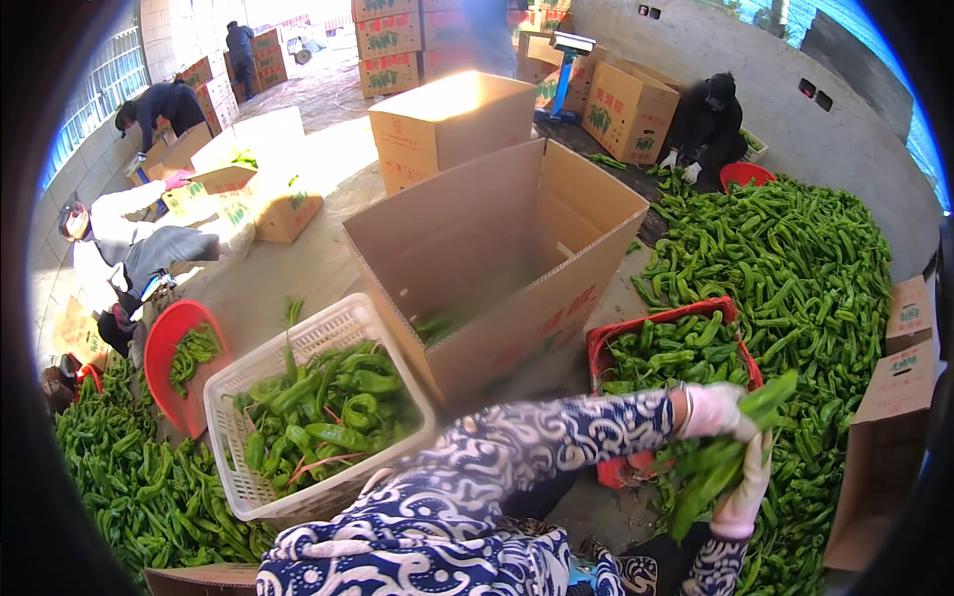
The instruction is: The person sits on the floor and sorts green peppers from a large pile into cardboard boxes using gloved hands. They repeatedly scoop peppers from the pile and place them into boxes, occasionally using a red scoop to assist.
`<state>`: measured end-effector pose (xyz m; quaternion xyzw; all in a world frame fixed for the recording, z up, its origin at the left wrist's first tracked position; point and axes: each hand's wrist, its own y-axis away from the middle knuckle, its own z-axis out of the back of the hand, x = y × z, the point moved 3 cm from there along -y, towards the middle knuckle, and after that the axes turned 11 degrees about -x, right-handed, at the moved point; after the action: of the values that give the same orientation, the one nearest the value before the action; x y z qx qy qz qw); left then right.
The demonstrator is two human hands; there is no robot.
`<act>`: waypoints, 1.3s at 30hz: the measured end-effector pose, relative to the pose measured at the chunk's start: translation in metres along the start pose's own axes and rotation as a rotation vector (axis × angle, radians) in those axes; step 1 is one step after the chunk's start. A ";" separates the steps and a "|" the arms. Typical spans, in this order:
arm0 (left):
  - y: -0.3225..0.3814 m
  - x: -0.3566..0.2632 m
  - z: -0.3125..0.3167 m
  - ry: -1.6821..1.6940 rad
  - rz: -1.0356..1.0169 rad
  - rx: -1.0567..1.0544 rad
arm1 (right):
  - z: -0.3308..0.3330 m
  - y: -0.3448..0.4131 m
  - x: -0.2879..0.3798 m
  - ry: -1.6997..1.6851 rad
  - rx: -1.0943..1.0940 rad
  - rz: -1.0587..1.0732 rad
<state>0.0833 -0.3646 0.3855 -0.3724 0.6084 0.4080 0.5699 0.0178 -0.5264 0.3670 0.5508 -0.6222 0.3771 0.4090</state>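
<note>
My left hand (717,412), in a pale glove, reaches across to the right and is closed around some long green peppers (771,395). Just below it, my right hand (745,484), gloved too, grips the same bunch, whose lower peppers (704,492) hang down towards the floor. A red crate (596,350) filled with green peppers lies beside and partly behind my left forearm. The large pepper heap (775,246) spreads behind and to the right of both hands. Before me stands an open cardboard box (477,298) with a few green peppers low inside.
A white plastic crate (320,477) of peppers stands left of the box, near a red scoop-shaped container (160,357). Another pepper heap (179,492) covers the lower left. Cardboard boxes (879,447) line the right edge. Several other people work farther back, beyond a blue scale (564,78).
</note>
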 end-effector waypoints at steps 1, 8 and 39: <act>0.006 -0.026 0.022 0.043 -0.065 0.046 | -0.022 -0.011 0.004 -0.129 0.096 0.030; 0.044 -0.166 0.203 -0.606 -0.320 -0.190 | -0.223 -0.089 0.015 -0.370 0.531 -0.051; 0.002 0.024 0.521 -0.422 -0.009 -0.033 | -0.436 -0.241 -0.193 0.252 0.870 -0.601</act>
<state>0.2826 0.1161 0.3524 -0.2908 0.4670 0.4844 0.6802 0.3090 -0.0786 0.3592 0.7734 -0.1699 0.5295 0.3043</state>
